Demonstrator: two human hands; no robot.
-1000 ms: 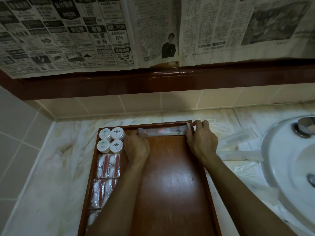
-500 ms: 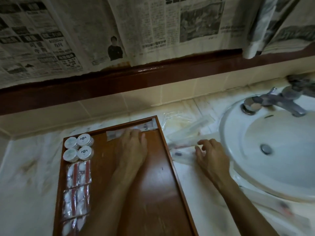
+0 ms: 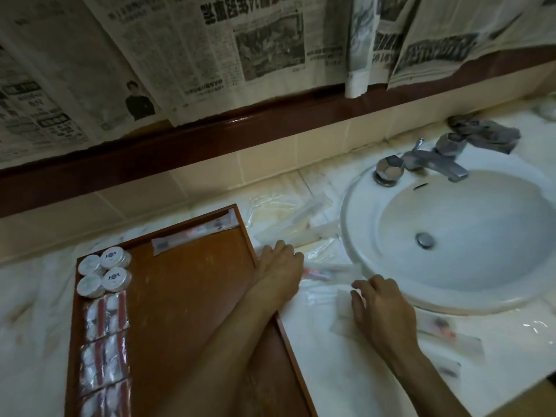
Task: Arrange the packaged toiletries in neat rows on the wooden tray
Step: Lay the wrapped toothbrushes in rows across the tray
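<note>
The wooden tray [image 3: 195, 296] lies on the marble counter. Several round white tubs [image 3: 105, 272] sit in its far left corner, with a column of clear red-and-white packets [image 3: 105, 341] below them. One long toothbrush packet [image 3: 192, 234] lies along the tray's far rim. My left hand [image 3: 278, 266] reaches over the tray's right rim, fingers curled at the left end of a loose clear toothbrush packet [image 3: 328, 270] on the counter. My right hand [image 3: 382, 302] hovers with bent fingers over packets near that packet's right end; its grip is hidden.
More clear packets [image 3: 288, 218] lie scattered on the counter between tray and white sink [image 3: 451, 296], and another packet [image 3: 442, 326] lies at the front right. A metal faucet [image 3: 433, 164] and grey cloth [image 3: 481, 130] stand behind the basin. Newspaper covers the wall.
Both hands left the toothbrush packet lying at the tray's far rim. My left hand crossed the right rim onto the counter; my right hand stayed among the loose packets. The view swung right.
</note>
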